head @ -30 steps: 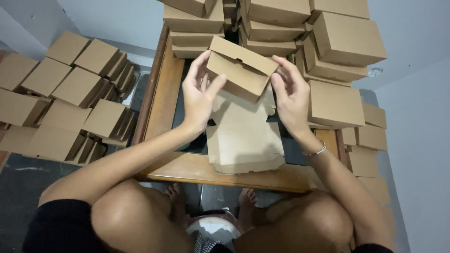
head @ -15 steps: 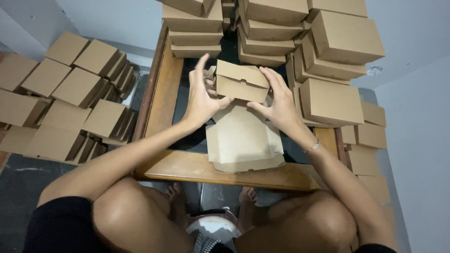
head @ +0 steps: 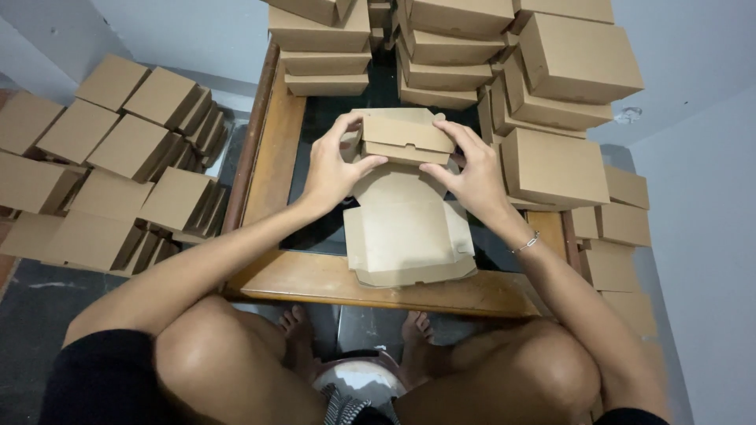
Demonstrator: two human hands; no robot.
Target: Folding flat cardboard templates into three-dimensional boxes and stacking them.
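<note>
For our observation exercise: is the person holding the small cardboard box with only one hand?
No, both the left hand and the right hand grip the small cardboard box.

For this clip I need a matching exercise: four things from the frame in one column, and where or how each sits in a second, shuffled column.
Things:
1. small folded box
2. flat unfolded cardboard
3. boxes on the floor
4. bracelet

Places or states:
A. on the wrist of the right hand
B. lying open on the table, near its front edge
C. gripped between both hands, left hand included
D. spread out left of the table

Pairs: 1-C, 2-B, 3-D, 4-A
</note>
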